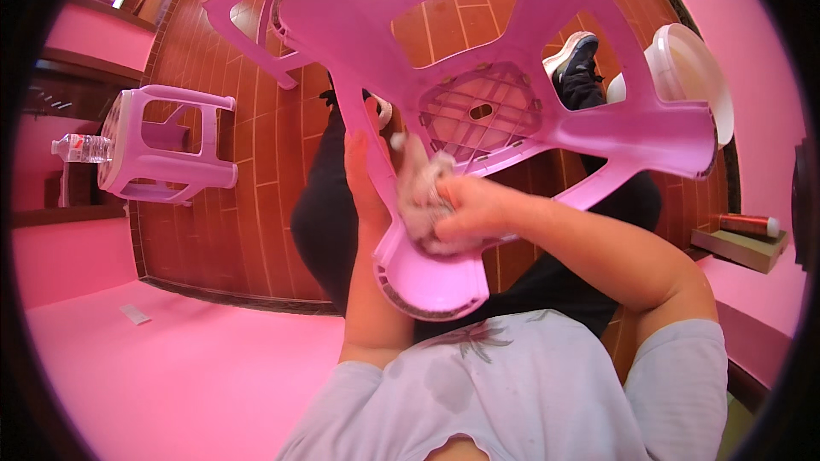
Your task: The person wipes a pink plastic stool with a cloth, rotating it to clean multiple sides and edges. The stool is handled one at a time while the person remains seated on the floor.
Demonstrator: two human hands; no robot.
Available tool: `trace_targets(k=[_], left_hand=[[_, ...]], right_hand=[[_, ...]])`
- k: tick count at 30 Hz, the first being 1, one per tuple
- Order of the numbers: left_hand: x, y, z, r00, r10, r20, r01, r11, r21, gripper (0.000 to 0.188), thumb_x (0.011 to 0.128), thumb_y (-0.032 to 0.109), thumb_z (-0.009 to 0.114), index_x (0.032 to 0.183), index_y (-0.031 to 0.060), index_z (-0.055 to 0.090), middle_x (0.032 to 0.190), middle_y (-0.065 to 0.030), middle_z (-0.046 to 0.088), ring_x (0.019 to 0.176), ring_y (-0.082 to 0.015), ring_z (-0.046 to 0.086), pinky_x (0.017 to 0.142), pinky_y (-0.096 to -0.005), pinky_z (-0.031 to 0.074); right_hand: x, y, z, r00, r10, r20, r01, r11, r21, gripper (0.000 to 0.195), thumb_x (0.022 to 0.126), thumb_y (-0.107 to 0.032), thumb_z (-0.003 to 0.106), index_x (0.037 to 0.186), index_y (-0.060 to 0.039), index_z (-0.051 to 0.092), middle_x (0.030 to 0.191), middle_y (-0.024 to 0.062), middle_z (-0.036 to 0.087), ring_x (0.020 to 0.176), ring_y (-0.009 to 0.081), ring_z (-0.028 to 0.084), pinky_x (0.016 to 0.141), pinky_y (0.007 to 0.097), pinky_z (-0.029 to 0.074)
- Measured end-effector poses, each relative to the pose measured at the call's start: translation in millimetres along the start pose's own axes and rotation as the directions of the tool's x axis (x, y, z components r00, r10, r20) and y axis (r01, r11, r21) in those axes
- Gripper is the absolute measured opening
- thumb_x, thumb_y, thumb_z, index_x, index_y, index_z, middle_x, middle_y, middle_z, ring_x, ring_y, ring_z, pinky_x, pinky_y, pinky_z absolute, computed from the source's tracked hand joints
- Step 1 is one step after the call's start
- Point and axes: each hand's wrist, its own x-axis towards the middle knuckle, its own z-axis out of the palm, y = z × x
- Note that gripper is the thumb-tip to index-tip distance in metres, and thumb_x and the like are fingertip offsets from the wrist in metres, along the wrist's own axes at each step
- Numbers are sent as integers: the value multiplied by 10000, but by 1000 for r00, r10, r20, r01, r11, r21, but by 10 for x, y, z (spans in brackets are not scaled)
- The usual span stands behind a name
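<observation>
A purple plastic stool (339,19) is tipped over before me, with its ribbed underside (506,93) facing up and its legs pointing at me and outward. On the outer edge of the nearest leg (435,285) my left hand (362,173) grips the plastic. A crumpled, pale, damp-looking cloth (419,195) is bunched in my right hand (477,208), pressed against the inner hollow of that same leg. The cloth and right hand are slightly blurred. Dark grime lines the rims of the leg ends.
Another purple stool (186,163) stands at left, a clear plastic bottle (83,148) on its seat. A further stool (237,6) is at the upper left. A white bucket (695,77) stands by the right wall. A red cylindrical can (749,225) lies on a box (740,250).
</observation>
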Motion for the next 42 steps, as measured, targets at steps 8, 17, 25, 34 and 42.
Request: trace_targets(k=[8, 17, 25, 34, 42], left_hand=[[22, -109, 6, 992, 117, 46, -118, 993, 29, 583, 853, 161, 589, 1362, -27, 377, 1349, -150, 464, 1229, -311, 494, 1057, -388, 374], [174, -81, -76, 994, 90, 53, -92, 995, 28, 652, 826, 224, 633, 1363, -37, 370, 1359, -158, 454, 1260, -308, 469, 1073, -392, 353], [126, -73, -131, 995, 92, 35, -94, 994, 51, 771, 763, 230, 630, 1400, -41, 290, 1392, -205, 388, 1304, -369, 390, 1088, -464, 318], [151, -214, -166, 997, 69, -31, -71, 996, -53, 681, 734, 138, 605, 1360, -16, 386, 1310, -137, 457, 1192, -299, 523, 993, -386, 445], [140, -190, -53, 996, 70, -59, -73, 996, -44, 707, 713, 108, 603, 1365, -27, 366, 1320, -152, 443, 1178, -303, 535, 968, -364, 475]], right_hand=[[160, 472, -179, 955, 111, 274, 7, 918, -397, 252, 672, -139, 687, 920, -100, 665, 892, 50, 638, 880, 216, 585, 811, 345, 449], [1125, 969, -226, 973, 232, -4, -135, 550, -824, 237, 642, -175, 738, 855, -218, 642, 853, 18, 590, 958, 181, 534, 860, 346, 392], [1137, 789, -329, 977, 134, -163, -204, 400, -894, 486, 633, -246, 785, 1098, -261, 647, 1088, 60, 641, 1013, 220, 615, 864, 329, 499], [501, 598, -508, 845, 412, 340, -48, 692, -720, 367, 687, -255, 700, 961, -16, 648, 811, 141, 642, 781, 230, 635, 709, 336, 493], [226, 457, -631, 795, 352, 494, 27, 793, -609, 380, 740, -246, 683, 1050, -32, 633, 879, 99, 661, 846, 245, 634, 764, 359, 491]])
